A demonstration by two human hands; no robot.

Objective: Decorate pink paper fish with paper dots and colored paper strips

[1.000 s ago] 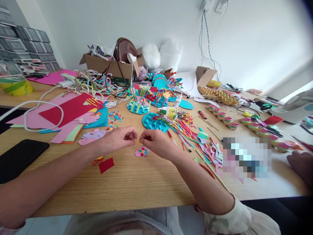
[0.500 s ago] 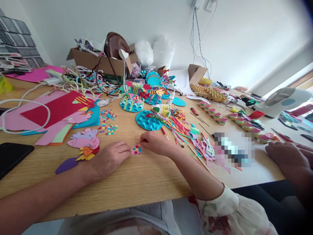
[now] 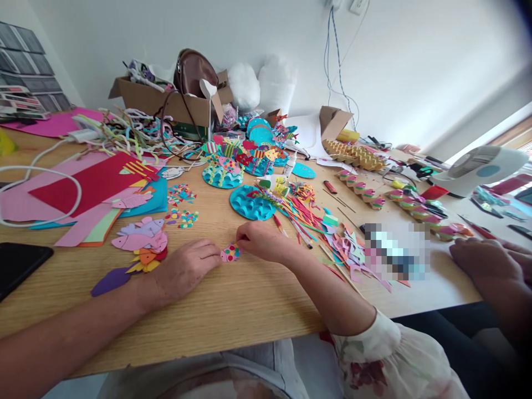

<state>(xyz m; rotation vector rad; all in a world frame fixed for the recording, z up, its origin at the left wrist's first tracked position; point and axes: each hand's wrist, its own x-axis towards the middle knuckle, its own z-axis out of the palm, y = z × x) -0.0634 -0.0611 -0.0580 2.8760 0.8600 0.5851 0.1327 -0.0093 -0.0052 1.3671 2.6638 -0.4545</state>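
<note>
A small pink paper fish (image 3: 230, 253) with coloured dots lies on the wooden table between my two hands. My left hand (image 3: 189, 271) rests on the table from the left, its fingertips holding the fish's head end. At the fish's right end, the fingers of my right hand (image 3: 260, 241) are pinched together on it; the fingertips are partly hidden. Loose coloured paper dots (image 3: 189, 219) lie beyond my left hand. Beside its wrist is a stack of plain cut-out fish, a pink one (image 3: 132, 241) among them, with a purple cut-out (image 3: 111, 281) nearer me.
Behind my hands stand a blue wavy disc (image 3: 251, 204), finished fish decorations (image 3: 222, 172) and a glue bottle (image 3: 291, 165). Paper strips and scraps (image 3: 353, 249) lie to the right. A black phone (image 3: 22, 269) is at far left; another person's hands (image 3: 486, 266) rest at far right.
The camera view has shifted slightly. Both hands stay at the paper fish, with little visible movement of their own.
</note>
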